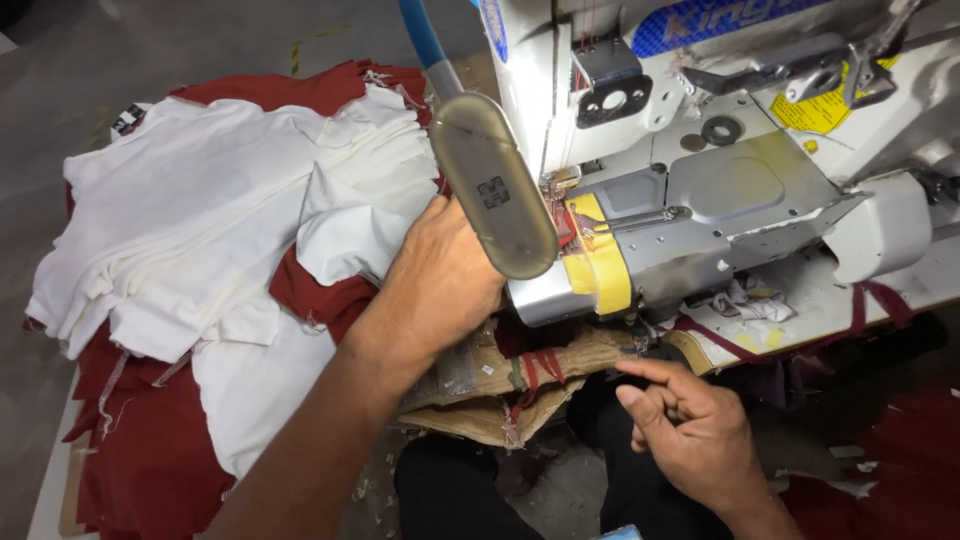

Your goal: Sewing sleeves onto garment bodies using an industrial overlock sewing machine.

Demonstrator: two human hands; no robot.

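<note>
Loosely curled left grip (440, 285) against lamp (493, 186).

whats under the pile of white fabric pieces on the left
Dark red fabric lies under the white fabric pieces, showing at the top, bottom and in gaps. What the red fabric rests on is mostly covered.

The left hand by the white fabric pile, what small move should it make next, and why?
Probably slide the left hand leftward onto the top white fabric piece. It rests at the pile's edge holding nothing, the right hand is also empty, and no cloth lies at the sewing machine.
</note>
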